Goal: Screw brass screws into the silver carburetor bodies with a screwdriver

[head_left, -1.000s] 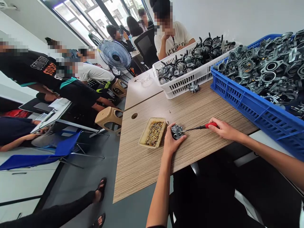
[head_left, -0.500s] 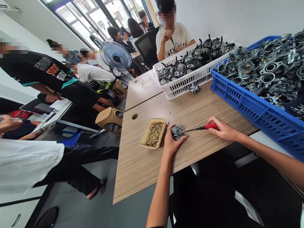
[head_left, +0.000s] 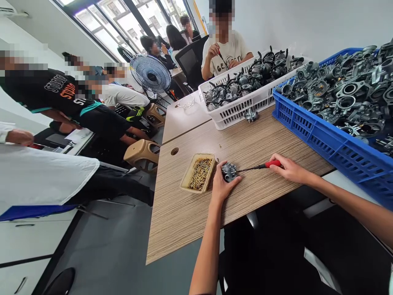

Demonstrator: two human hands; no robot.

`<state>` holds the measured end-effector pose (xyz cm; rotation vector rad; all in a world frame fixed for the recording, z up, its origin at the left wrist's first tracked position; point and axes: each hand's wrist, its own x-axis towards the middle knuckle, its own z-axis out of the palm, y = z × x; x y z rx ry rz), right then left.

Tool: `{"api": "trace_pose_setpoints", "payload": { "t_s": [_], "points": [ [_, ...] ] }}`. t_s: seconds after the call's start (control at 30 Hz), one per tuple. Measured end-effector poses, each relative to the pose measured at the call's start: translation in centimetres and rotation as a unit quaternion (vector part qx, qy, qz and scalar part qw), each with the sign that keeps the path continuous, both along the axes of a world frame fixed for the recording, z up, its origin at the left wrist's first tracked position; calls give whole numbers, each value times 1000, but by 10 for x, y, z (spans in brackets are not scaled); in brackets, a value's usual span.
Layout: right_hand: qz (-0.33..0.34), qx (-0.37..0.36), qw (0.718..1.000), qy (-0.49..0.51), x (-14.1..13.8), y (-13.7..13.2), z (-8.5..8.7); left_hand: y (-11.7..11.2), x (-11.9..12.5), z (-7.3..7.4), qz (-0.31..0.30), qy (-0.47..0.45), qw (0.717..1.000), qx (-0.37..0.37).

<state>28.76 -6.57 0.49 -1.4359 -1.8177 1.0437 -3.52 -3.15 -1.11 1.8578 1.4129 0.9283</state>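
"Nearest surface?"

"Striped wooden table; carburetor on it, near the middle, just right of a tan tray of brass parts."

"Room to move?"

"A strip of tabletop before the near edge; blue crate along the right edge, white basket beyond."

"Hands?"

"Left hand, fingers curled around the carburetor, pinning it down. Right hand, fingers closed on a red-handled screwdriver, shaft reaching the carburetor."
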Motion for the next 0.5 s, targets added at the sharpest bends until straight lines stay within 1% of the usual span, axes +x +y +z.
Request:
{"api": "trace_pose_setpoints", "payload": {
  "t_s": [0.1,0.23,0.5],
  "points": [
    [4,-15,1000,3,0,0,2,0,0,0,0,-1,1000,-1],
    [11,2,1000,-2,1,-1,3,0,-1,0,-3,-2,1000,-2],
    [9,13,1000,1,-1,1,3,0,-1,-2,-1,3,1000,6]
  ]
}}
